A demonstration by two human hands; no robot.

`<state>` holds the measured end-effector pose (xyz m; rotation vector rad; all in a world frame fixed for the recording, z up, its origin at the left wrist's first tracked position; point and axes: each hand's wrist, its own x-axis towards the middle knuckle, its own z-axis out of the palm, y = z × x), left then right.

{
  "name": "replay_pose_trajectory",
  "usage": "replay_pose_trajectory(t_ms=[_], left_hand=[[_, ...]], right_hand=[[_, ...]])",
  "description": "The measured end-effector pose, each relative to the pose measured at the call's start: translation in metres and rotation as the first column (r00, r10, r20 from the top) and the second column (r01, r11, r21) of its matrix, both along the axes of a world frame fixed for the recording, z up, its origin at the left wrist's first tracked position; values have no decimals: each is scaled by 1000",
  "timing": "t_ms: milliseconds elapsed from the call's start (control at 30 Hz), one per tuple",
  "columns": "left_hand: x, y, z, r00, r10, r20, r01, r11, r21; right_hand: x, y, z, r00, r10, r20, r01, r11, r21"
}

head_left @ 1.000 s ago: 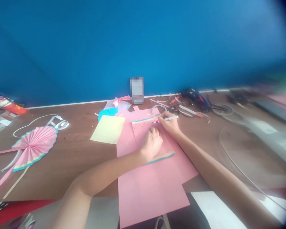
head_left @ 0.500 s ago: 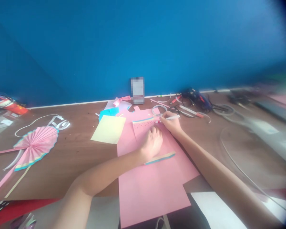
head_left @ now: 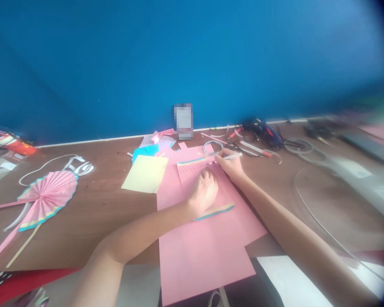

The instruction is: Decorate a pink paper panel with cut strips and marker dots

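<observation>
My right hand [head_left: 229, 164] is closed around a white pen [head_left: 233, 157], its tip down at the upper right of a pink sheet with a blue and yellow edge [head_left: 187, 172]. Rows of small dark dots run below that edge. My left hand [head_left: 206, 191] rests on the same sheet, fingers curled; whether anything is under them is hidden. Just below it shows another blue and yellow edge [head_left: 222, 210]. Larger pink paper [head_left: 205, 264] lies beneath and hangs over the table's front edge.
A yellow sheet [head_left: 145, 174] and blue paper [head_left: 145, 151] lie left of the pink paper. Farther left is a pleated pink fan [head_left: 49, 196]. A tape roll [head_left: 213, 147], a phone-like object [head_left: 183, 121], cables and a power strip [head_left: 355, 170] stand or lie behind and right.
The view has shifted very slightly. Both hands keep nearly the same places, with the pen still at the dotted strip.
</observation>
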<state>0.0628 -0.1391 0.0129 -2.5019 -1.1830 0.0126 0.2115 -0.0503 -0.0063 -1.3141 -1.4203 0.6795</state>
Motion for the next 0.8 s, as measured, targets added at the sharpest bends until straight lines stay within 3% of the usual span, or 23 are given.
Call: replay_pose_trajectory(t_ms=[167,500,633,800], left_hand=[[0,2,-2,998,37,-52,-37,999,-15],[3,11,10,998,51,-29,-55,984,-169],[1,11,3,999,18,49,-13,993,-116],[0,12,0,1000,8,7,-8,999,-45]], right_hand=[[3,0,1,1000,-22,-22,22,1000,-2],[3,1,-1,999,-36,26,35,999,16],[3,1,0,999,-39,33,38,999,21],[3,3,-1,999,-37,40,36,999,26]])
